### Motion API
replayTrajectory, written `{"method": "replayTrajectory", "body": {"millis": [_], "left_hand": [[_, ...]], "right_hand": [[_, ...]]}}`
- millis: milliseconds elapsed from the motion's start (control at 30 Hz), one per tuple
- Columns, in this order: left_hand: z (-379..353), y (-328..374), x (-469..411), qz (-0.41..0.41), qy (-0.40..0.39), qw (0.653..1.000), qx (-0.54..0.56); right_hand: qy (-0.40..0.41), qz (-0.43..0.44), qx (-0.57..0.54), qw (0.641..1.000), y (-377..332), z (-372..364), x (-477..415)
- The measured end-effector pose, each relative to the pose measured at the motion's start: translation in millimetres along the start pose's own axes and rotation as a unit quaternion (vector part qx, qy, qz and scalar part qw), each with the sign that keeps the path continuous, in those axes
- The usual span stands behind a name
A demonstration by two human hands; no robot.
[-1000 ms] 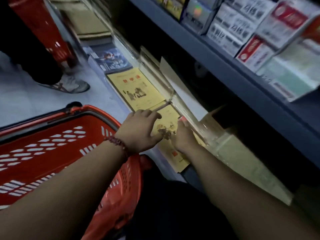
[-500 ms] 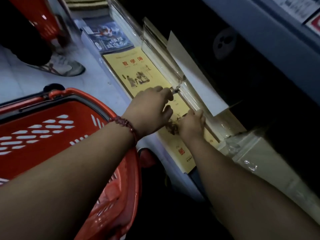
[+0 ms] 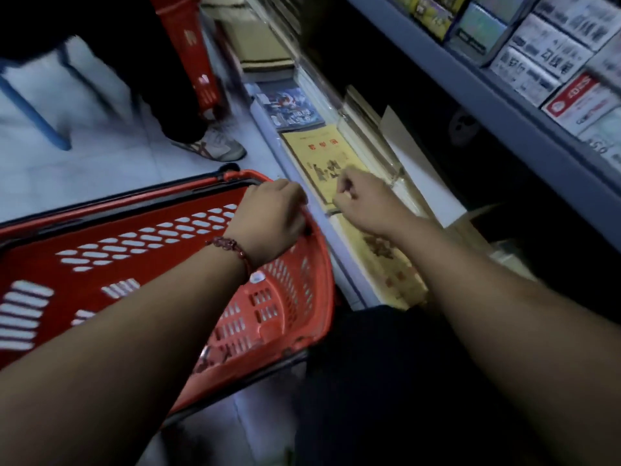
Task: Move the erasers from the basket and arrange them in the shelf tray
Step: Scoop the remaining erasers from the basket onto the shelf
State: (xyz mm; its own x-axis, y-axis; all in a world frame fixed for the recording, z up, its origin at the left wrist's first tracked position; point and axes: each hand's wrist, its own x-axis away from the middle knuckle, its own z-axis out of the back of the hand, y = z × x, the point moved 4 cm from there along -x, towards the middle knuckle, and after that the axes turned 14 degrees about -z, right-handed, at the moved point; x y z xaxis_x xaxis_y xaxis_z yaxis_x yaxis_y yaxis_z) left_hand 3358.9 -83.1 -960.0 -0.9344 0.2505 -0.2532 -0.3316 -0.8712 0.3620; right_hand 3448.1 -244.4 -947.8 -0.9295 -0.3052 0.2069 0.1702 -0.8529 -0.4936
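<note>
The red plastic basket point(image 3: 285, 314) lies tipped on the pale floor just beside the bottom shelf. Its long axis runs from the left edge of the view up toward the right, and its rounded end points at the shelf. Its walls are pierced with rows of slots, and a black handle lies along the far rim. A few small reddish shapes sit low inside the near corner, too blurred to tell whether they are erasers.

The left hand point(image 3: 272, 216), with a beaded bracelet point(image 3: 232, 247) on its wrist, hangs over the basket's shelf-side rim. Its fingers are bent down into the basket, and I cannot tell whether they grasp anything.

The right hand point(image 3: 366, 203) is over the bottom shelf, above the near edge of a yellow exercise book point(image 3: 322, 156). It is clenched into a loose fist with the thumb against the forefinger. Whether it pinches something cannot be told.

The clear plastic shelf tray point(image 3: 369, 146) stands just behind that book, running along the shelf. A 2nd yellow book point(image 3: 379, 264) lies under the right forearm. White printed boxes point(image 3: 544, 58) fill the upper shelf. Another person's shoe point(image 3: 215, 146) stands on the floor beyond the basket.
</note>
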Motion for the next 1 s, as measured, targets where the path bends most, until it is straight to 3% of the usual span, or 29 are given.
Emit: {"method": "replayTrajectory", "body": {"millis": [100, 167, 333, 433, 567, 700, 1000], "left_hand": [[16.9, -32.0, 56.3, 0.077, -0.039, 0.996, -0.016], [18.1, -59.1, 96.5, 0.147, -0.100, 0.984, -0.005], [-19.6, -117.1, 199.6, 0.277, -0.389, 0.878, 0.025], [-46.0, -131.9, 231.7, 0.279, -0.455, 0.843, 0.057], [-80.8, -154.1, 240.9, 0.218, -0.506, 0.834, 0.036], [-126.9, -161.0, 252.6, 0.154, -0.547, 0.823, 0.015], [-189.5, -165.0, 286.5, 0.120, -0.424, 0.895, 0.069]], "right_hand": [[0.012, 0.090, 0.091, 0.992, -74.4, 12.5, 10.4], [-0.025, 0.168, 0.170, 0.971, -120.7, -3.8, 18.0], [-0.210, 0.254, 0.318, 0.889, -173.0, -110.4, 46.7], [-0.328, 0.219, 0.389, 0.832, -160.4, -190.4, 50.0], [-0.438, 0.147, 0.389, 0.797, -123.5, -271.1, 49.6], [-0.451, 0.142, 0.377, 0.796, -81.7, -322.0, 50.9], [-0.452, 0.116, 0.298, 0.833, -35.9, -382.2, 73.1]]}}
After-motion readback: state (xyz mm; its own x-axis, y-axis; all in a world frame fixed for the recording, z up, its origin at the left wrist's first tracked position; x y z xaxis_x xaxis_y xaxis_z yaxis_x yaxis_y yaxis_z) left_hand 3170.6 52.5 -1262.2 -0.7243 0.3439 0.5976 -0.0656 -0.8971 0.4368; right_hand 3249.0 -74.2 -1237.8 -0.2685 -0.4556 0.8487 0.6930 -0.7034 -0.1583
